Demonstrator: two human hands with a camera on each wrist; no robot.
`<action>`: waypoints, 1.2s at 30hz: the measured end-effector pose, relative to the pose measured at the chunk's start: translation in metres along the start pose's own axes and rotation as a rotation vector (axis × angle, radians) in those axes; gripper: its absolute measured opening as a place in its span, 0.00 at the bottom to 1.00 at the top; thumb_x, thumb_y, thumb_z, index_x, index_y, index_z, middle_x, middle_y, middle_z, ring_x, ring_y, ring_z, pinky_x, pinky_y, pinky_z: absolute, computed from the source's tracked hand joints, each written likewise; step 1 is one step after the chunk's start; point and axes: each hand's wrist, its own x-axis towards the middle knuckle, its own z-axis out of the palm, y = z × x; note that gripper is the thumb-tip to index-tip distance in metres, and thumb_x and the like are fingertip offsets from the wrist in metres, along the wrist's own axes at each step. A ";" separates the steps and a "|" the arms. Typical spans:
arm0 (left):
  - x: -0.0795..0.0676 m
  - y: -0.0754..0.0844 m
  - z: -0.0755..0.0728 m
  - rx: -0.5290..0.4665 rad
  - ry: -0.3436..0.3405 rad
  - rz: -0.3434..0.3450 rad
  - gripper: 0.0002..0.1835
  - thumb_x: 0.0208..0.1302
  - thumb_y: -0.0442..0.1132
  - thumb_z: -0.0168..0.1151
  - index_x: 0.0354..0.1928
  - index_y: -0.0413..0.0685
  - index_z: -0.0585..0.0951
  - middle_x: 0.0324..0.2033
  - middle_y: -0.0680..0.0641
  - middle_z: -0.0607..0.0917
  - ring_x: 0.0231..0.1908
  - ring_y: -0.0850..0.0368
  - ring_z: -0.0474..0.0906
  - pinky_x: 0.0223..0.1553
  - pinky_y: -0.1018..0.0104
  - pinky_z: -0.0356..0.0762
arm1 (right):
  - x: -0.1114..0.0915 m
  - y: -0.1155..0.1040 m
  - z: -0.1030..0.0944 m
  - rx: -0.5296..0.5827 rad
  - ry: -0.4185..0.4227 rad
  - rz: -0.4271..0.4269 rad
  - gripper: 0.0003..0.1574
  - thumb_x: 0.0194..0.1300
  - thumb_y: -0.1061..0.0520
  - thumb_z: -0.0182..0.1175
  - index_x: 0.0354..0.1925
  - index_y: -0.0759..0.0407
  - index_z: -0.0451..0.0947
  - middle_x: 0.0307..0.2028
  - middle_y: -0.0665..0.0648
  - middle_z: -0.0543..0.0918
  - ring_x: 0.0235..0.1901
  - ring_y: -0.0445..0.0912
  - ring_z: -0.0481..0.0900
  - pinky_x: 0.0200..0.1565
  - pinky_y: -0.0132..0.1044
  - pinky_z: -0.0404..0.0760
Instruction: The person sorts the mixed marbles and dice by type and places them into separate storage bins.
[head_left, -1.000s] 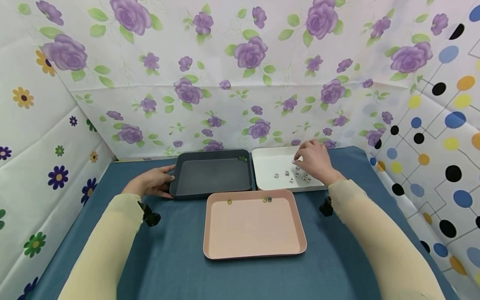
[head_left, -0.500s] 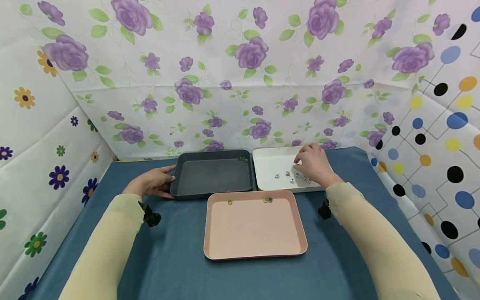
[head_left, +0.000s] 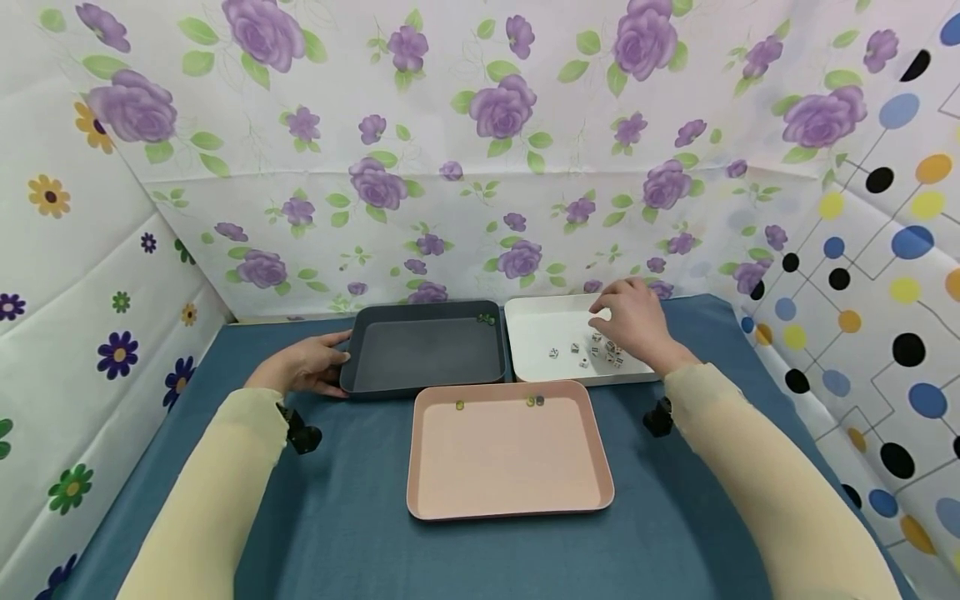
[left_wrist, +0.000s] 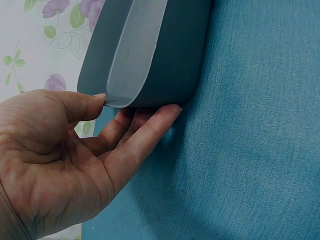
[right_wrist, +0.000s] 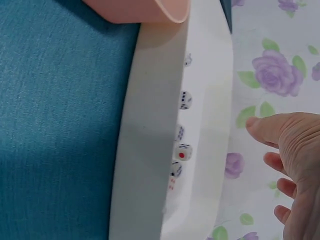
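In the head view, my left hand [head_left: 311, 365] holds the left end of a dark grey tray [head_left: 420, 387]. The left wrist view shows its thumb on the tray's rim [left_wrist: 117, 105] and its fingers against the outer wall. Raised over a white tray [head_left: 536, 321], my right hand [head_left: 633, 321] has loosely bent fingers and nothing visible between them. Several white dice [head_left: 575, 348] lie in that tray, partly hidden by this hand. One die [right_wrist: 183, 152] shows a red dot in the right wrist view.
A pink tray [head_left: 510, 458] in front holds a yellow-green bead [head_left: 460, 405], a second yellow-green bead [head_left: 530, 401] and a grey bead [head_left: 540, 400]. Small green pieces [head_left: 486, 318] sit in the dark tray's far right corner. Blue cloth [head_left: 345, 517] covers the table; a flowered curtain [head_left: 450, 208] hangs behind.
My right hand, which pinched a small whitish piece a second ago, dipped toward the dice and has risen with its fingers apart, the piece no longer in them. The left hand has not moved.
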 end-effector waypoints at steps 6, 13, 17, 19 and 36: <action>-0.001 0.001 0.001 0.002 0.006 -0.005 0.36 0.85 0.35 0.40 0.83 0.66 0.39 0.72 0.27 0.63 0.62 0.32 0.74 0.50 0.42 0.84 | -0.002 -0.004 -0.006 0.007 0.027 -0.025 0.14 0.66 0.51 0.72 0.47 0.55 0.90 0.58 0.61 0.79 0.63 0.62 0.65 0.65 0.64 0.64; -0.001 0.001 0.001 0.003 0.007 -0.002 0.36 0.85 0.35 0.40 0.83 0.67 0.39 0.72 0.27 0.63 0.62 0.32 0.74 0.50 0.42 0.84 | -0.004 -0.009 -0.010 0.013 0.044 -0.048 0.13 0.65 0.51 0.73 0.46 0.54 0.90 0.57 0.61 0.79 0.63 0.62 0.66 0.66 0.65 0.62; 0.000 0.000 0.001 0.007 0.007 0.004 0.36 0.85 0.35 0.40 0.83 0.66 0.39 0.72 0.27 0.63 0.62 0.32 0.74 0.49 0.42 0.84 | -0.005 -0.013 -0.013 0.015 0.054 -0.067 0.14 0.64 0.51 0.74 0.46 0.54 0.91 0.56 0.61 0.80 0.62 0.62 0.67 0.65 0.64 0.63; 0.000 0.000 0.001 0.009 0.007 0.004 0.36 0.85 0.35 0.40 0.83 0.66 0.39 0.72 0.27 0.63 0.62 0.32 0.74 0.49 0.42 0.84 | -0.006 -0.015 -0.014 0.012 0.061 -0.082 0.13 0.64 0.51 0.74 0.46 0.53 0.91 0.56 0.60 0.80 0.62 0.61 0.67 0.64 0.63 0.64; -0.003 0.001 0.001 0.014 -0.011 0.009 0.36 0.85 0.36 0.40 0.83 0.67 0.38 0.72 0.27 0.63 0.62 0.32 0.74 0.50 0.42 0.84 | -0.020 -0.041 -0.026 0.018 0.105 -0.231 0.12 0.61 0.51 0.76 0.44 0.51 0.91 0.53 0.58 0.82 0.60 0.60 0.70 0.65 0.61 0.66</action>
